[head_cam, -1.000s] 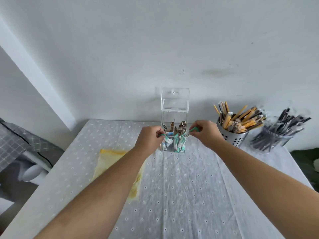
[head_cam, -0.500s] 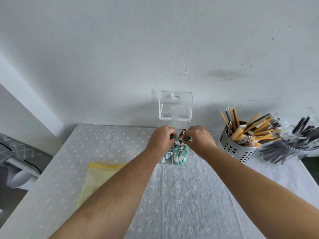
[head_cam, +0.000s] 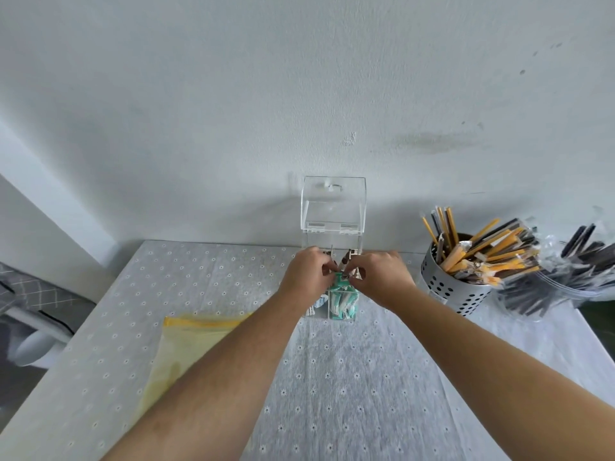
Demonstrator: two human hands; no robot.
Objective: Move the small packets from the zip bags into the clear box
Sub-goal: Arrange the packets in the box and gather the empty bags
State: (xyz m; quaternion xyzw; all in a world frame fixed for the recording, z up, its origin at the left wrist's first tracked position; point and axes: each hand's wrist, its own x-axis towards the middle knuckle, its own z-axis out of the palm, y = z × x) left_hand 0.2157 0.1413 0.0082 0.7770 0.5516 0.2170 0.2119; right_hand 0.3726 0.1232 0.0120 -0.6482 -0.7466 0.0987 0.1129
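Both hands, the left hand (head_cam: 307,274) and right hand (head_cam: 379,277), are pinching green packets (head_cam: 340,281) over the clear box (head_cam: 332,261); pushing too hard could be tipping it or spilling packets onto the table (head_cam: 349,377).

A stained white wall (head_cam: 299,94) rises behind the cloth-covered table (head_cam: 349,377).

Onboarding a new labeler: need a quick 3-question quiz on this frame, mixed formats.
1. True or false: the lid of the clear box stands open.
2. The yellow zip bag lies on which side of the box? A left, B right, C behind.
3. Fill in: both hands, left hand and right hand, pinch ____-coloured packets at the box's top.

Key: 1 true; 2 A; 3 green.
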